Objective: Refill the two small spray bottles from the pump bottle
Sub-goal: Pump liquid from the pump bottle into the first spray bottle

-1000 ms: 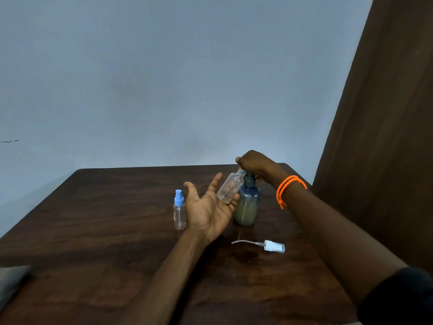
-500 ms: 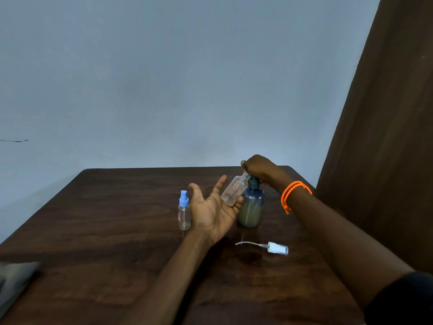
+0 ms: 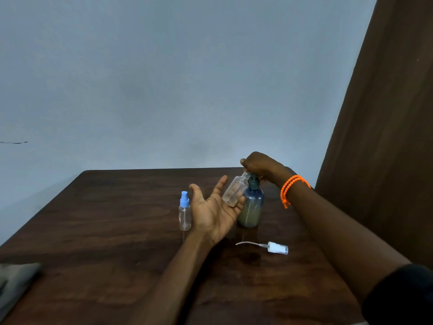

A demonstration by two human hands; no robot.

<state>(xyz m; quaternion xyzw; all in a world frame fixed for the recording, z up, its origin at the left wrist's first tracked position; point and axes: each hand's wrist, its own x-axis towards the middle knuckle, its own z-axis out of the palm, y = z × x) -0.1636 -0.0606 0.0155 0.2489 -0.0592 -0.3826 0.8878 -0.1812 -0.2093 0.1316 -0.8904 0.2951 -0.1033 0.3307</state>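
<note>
Two small spray bottles in play: one uncapped clear bottle (image 3: 235, 193) tilted in the left hand (image 3: 214, 208), neck up against the pump bottle (image 3: 251, 206); the other, blue-capped (image 3: 184, 211), upright on the tabletop (image 3: 105, 231) just left of that hand. Probably light, thin clear plastic, smooth and likely slippery if wet, apt to roll off an open palm; best taken round the body, below the shoulder. Pump bottle likely heavier, part full of a murky liquid, standing steady; worked from the top.

Left fingers (image 3: 220, 184) spread wide and nearly straight, palm up, the clear bottle merely resting across the outer fingers, not clasped. Right hand (image 3: 260, 164) curled down over the pump head, fingers closed round it, apparently pressing; nozzle hidden beneath, so cannot tell whether liquid flows. Removed white sprayer (image 3: 276, 247) with its dip tube lying on the tabletop nearer the body, well apart from both hands.
</note>
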